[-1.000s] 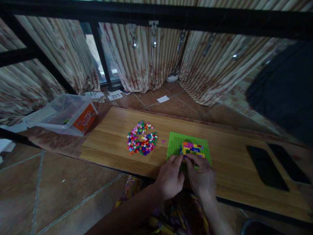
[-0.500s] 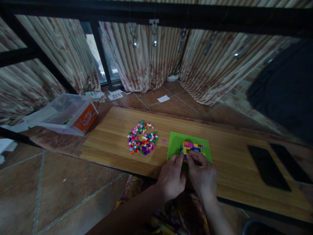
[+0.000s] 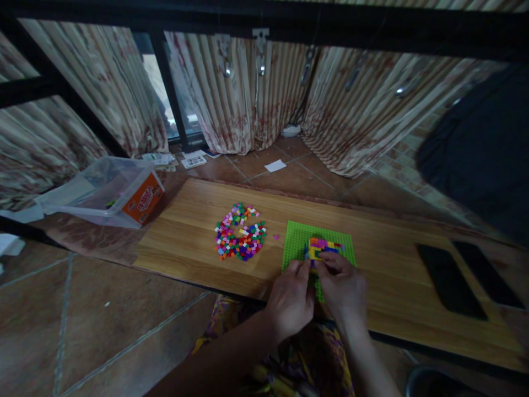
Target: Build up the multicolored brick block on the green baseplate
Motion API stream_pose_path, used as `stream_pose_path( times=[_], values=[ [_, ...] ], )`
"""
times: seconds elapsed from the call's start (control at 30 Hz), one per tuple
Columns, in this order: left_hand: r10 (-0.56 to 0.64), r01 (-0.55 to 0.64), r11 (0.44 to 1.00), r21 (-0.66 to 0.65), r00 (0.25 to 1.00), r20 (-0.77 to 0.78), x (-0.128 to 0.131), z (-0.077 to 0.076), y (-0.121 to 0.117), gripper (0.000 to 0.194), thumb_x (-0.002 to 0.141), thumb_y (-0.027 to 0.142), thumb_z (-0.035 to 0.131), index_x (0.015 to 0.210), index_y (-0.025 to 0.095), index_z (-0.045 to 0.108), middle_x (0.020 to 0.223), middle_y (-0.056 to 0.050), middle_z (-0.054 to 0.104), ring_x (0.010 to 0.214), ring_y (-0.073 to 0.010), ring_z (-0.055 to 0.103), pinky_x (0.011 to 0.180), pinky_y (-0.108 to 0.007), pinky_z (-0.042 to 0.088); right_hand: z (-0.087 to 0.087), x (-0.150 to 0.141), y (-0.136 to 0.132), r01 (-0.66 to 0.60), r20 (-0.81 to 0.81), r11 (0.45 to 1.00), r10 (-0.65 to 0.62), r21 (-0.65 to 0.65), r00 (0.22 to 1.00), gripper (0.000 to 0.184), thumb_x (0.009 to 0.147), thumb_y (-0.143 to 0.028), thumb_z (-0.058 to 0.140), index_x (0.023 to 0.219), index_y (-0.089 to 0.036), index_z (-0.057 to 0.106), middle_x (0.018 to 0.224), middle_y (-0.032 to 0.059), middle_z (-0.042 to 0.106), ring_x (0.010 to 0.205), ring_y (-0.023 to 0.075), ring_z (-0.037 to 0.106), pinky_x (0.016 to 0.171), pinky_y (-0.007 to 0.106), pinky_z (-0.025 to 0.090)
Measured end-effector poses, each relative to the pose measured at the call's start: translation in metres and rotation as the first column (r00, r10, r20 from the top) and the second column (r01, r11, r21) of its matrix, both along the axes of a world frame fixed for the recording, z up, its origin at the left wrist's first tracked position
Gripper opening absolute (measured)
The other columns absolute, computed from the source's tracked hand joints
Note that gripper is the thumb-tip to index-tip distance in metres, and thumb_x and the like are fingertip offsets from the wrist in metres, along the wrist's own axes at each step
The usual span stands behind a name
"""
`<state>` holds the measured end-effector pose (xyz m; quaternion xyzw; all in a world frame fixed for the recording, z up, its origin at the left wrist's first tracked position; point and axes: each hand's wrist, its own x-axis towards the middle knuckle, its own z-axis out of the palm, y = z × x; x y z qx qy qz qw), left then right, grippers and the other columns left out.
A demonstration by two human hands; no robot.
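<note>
A green studded baseplate point(image 3: 295, 234) lies on the wooden table, bearing a block of multicoloured building bricks point(image 3: 320, 243) in yellow, orange, pink and blue. My left hand point(image 3: 290, 298) is closed at the near left side of this brick build, its thumb and fingertips against it. From the right, my right hand point(image 3: 344, 289) is closed at the build's near edge, thumb and index finger together on the bricks. Any small brick between the fingertips is hidden. Left of the baseplate lies a loose pile of small coloured bricks point(image 3: 246, 243), with a single pink brick point(image 3: 276, 237) apart from it.
Two dark flat panels point(image 3: 450, 280) rest at the right of the wooden table point(image 3: 185, 220). A clear plastic box point(image 3: 111, 190) with an orange label stands beyond the left end. Papers point(image 3: 275, 165) lie on the tiled floor before striped curtains point(image 3: 235, 105).
My right hand has shifted slightly, raising its fingers a little at the build, and more green baseplate shows between the hands. My left hand stays nearly still.
</note>
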<state>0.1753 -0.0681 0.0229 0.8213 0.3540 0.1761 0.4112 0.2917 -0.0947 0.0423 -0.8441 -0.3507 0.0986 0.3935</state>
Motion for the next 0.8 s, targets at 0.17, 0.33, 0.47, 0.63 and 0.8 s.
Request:
stream_pose_path(
  times=[0.17, 0.33, 0.47, 0.63, 0.8],
  values=[
    [-0.007, 0.007, 1.000, 0.021, 1.000, -0.016, 0.001, 0.000, 0.000, 0.056, 0.083, 0.014, 0.044, 0.139, 0.013, 0.040, 0.124, -0.015, 0.054, 0.113, -0.0257, 0.055, 0.103, -0.039, 0.047, 0.002, -0.001, 0.002, -0.021, 0.027, 0.999, 0.022, -0.034, 0.999, 0.029, 0.074, -0.038, 0.053, 0.087, -0.020, 0.073, 0.078, 0.0080, 0.075, 0.068, 0.0242, 0.069, 0.063, 0.033, 0.046],
    [0.000, 0.002, 0.999, 0.051, 1.000, -0.030, 0.002, 0.001, 0.002, 0.053, 0.083, 0.014, 0.045, 0.137, 0.013, 0.044, 0.120, -0.014, 0.057, 0.110, -0.0261, 0.057, 0.100, -0.038, 0.049, 0.000, 0.003, 0.004, -0.047, 0.011, 0.998, 0.048, -0.035, 0.999, 0.029, 0.073, -0.037, 0.054, 0.086, -0.020, 0.073, 0.077, 0.0078, 0.075, 0.070, 0.0246, 0.069, 0.065, 0.034, 0.046],
    [0.026, -0.024, 0.997, 0.071, 0.999, -0.032, -0.006, 0.003, 0.003, 0.049, 0.087, 0.019, 0.046, 0.136, 0.016, 0.046, 0.124, -0.013, 0.057, 0.114, -0.0264, 0.057, 0.102, -0.039, 0.047, -0.001, 0.005, 0.000, -0.051, -0.067, 0.998, 0.053, 0.031, 0.996, 0.032, 0.073, -0.041, 0.058, 0.089, -0.018, 0.072, 0.078, 0.0087, 0.075, 0.072, 0.0249, 0.070, 0.066, 0.034, 0.049],
    [0.149, -0.148, 0.983, 0.105, 0.989, 0.002, -0.046, 0.001, 0.019, 0.041, 0.086, 0.019, 0.050, 0.127, 0.018, 0.054, 0.122, -0.011, 0.060, 0.105, -0.0229, 0.062, 0.097, -0.038, 0.050, 0.003, 0.004, -0.029, 0.086, -0.170, 0.975, -0.051, 0.205, 0.984, 0.039, 0.075, -0.050, 0.063, 0.094, -0.017, 0.072, 0.093, 0.0114, 0.076, 0.085, 0.0255, 0.070, 0.078, 0.036, 0.052],
    [0.379, -0.371, 0.914, 0.165, 0.925, -0.024, -0.099, 0.004, 0.056, 0.027, 0.087, 0.017, 0.051, 0.110, 0.021, 0.064, 0.110, -0.006, 0.066, 0.087, -0.0161, 0.065, 0.086, -0.031, 0.053, -0.011, 0.009, -0.066, 0.089, -0.218, 0.991, -0.066, 0.097, 0.974, 0.043, 0.071, -0.055, 0.068, 0.095, -0.020, 0.074, 0.101, 0.0081, 0.075, 0.094, 0.0277, 0.069, 0.086, 0.037, 0.050]
  ],
)
